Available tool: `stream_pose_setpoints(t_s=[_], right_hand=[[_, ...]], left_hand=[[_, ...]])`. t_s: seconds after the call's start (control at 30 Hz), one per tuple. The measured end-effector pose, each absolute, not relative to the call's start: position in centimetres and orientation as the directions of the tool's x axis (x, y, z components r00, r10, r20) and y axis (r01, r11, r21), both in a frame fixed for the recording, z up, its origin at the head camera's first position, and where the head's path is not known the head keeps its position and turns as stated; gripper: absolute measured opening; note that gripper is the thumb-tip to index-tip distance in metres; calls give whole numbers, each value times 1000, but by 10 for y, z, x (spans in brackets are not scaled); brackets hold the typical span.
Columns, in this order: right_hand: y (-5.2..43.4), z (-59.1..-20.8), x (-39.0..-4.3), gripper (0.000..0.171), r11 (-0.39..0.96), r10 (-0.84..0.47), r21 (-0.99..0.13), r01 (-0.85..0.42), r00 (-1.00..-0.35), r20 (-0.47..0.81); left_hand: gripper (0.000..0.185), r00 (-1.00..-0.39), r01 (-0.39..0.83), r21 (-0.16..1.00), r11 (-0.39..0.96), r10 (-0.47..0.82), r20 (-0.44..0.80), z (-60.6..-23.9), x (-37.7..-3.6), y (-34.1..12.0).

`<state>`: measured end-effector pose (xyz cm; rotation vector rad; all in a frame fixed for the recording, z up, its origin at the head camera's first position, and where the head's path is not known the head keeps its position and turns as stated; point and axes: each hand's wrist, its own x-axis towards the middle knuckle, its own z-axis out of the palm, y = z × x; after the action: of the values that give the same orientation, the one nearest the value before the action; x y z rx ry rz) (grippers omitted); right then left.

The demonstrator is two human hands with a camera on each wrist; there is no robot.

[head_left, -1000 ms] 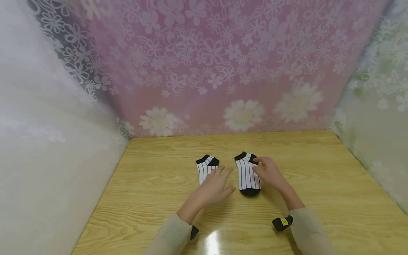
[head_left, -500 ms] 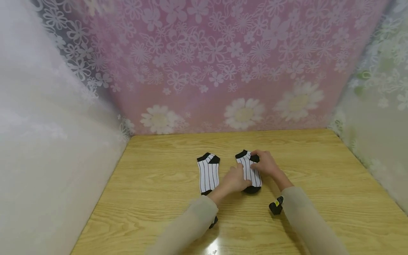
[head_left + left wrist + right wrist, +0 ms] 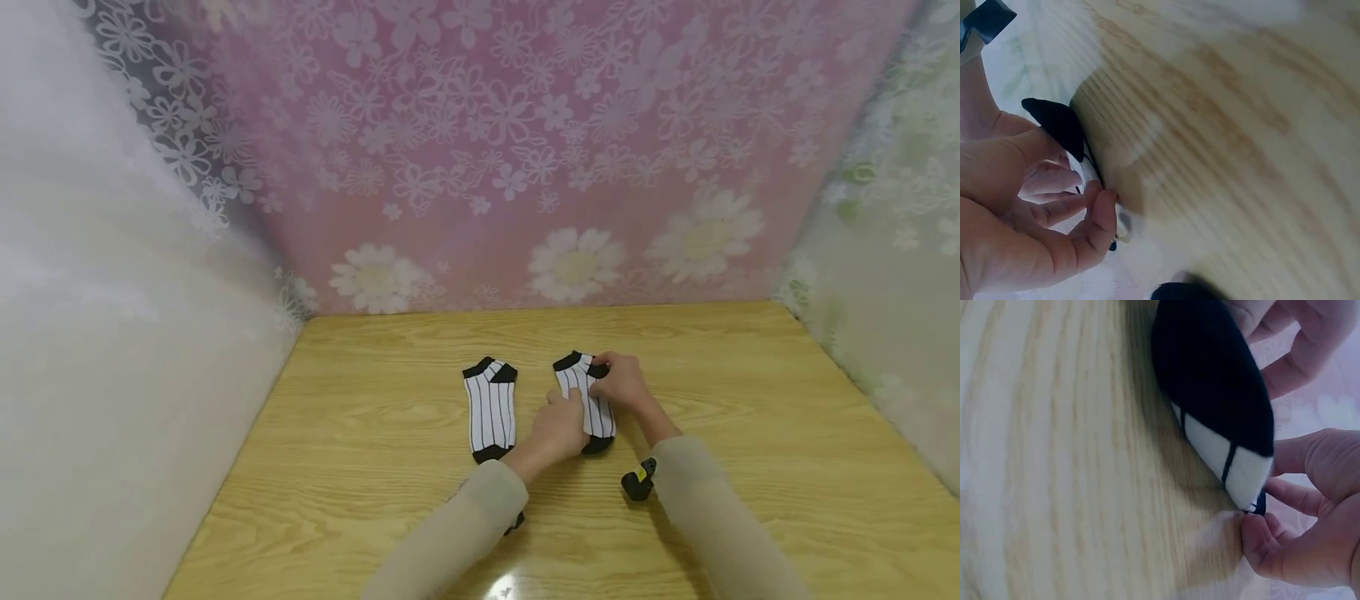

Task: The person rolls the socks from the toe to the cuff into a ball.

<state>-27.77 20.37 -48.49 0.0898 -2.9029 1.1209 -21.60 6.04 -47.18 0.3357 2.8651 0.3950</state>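
Two white ankle socks with thin black stripes and black cuffs, heels and toes lie side by side on the table. The right sock (image 3: 597, 421) is between both hands. My left hand (image 3: 557, 432) pinches its left side near the toe, covering part of the stripes. At the heel, my right hand (image 3: 624, 385) pinches the sock's upper right edge between thumb and fingers. In the right wrist view the black toe (image 3: 1213, 369) bulges up from the wood. The left sock (image 3: 491, 412) lies flat, touched by neither hand, its toe close to my left sleeve.
The wood-grain table (image 3: 360, 467) runs back to a pink floral backdrop (image 3: 465, 167). Pale side panels stand at the left (image 3: 150, 333) and right (image 3: 885, 292). A black wrist device (image 3: 637, 481) hangs under the right forearm.
My left hand has moved right, from over the left sock to the right one, uncovering the left sock. My right hand has closed on the heel, and the right sock's toe has narrowed.
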Motion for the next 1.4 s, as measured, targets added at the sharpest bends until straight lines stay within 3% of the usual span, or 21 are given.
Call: stream_pose_setpoints(t_s=[0.3,0.5,0.83,1.03,1.2,1.4], right_hand=[[202,-485,-276,54,674,-30,-739,-21,-1000,1],[203,-486,-270,58,544,-115,-838,32,-987,-112],[197,-478,-263,57,327,-192,-939,101,-966,-171],[194,-477,-263,52,298,-236,-952,67,-962,-141],[189,-473,-265,63,275,-250,-956,102,-952,-174],[181,-470,-268,70,344,-231,-938,46,-964,-132]], left_hand=[[56,-953,147,477,867,254,-167,-471,-223,53],[48,-937,198,475,857,307,-164,-473,-224,42],[44,-877,124,774,621,433,-207,-467,-226,3],[41,-873,148,855,498,471,-124,-464,-219,-14],[41,-892,111,914,391,445,-82,-463,-211,-25],[38,-919,45,947,317,384,-85,-464,-203,-35]])
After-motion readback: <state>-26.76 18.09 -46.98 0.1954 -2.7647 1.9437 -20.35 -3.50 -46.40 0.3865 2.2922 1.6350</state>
